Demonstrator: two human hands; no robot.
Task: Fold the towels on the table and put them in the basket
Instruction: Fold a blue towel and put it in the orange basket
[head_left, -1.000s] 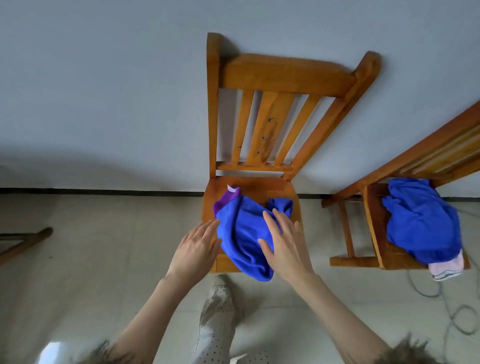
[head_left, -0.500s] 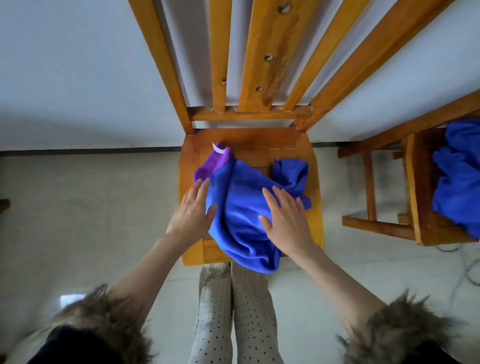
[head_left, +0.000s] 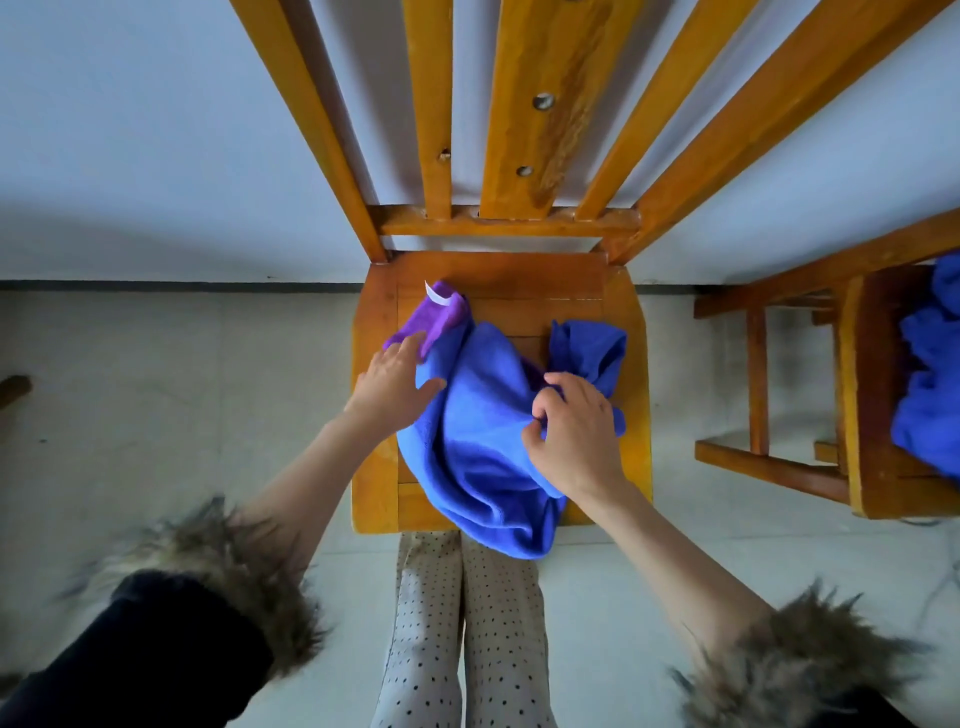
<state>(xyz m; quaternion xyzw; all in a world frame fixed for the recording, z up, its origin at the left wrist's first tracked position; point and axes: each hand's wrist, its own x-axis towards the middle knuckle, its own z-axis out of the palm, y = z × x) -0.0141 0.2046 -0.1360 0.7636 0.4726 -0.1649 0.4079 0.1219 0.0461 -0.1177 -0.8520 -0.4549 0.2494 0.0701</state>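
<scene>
A crumpled blue towel (head_left: 478, 447) lies on the seat of a wooden chair (head_left: 374, 483) and hangs over its front edge. A purple towel (head_left: 441, 317) with a white tag peeks out from under it at the back left. My left hand (head_left: 392, 387) rests with straight fingers on the left edge of the towels. My right hand (head_left: 574, 434) pinches a fold of the blue towel near its middle. No basket is in view.
A second wooden chair (head_left: 852, 415) stands to the right with another blue cloth (head_left: 930, 384) piled on it. The chair's slatted back (head_left: 519, 114) rises close in front, against a pale wall. My legs in dotted trousers (head_left: 462, 623) stand on the tiled floor.
The view has closed in on the chair. My right hand went from lying flat on the blue towel to pinching a fold of it. My left hand slid up onto the towels' left edge.
</scene>
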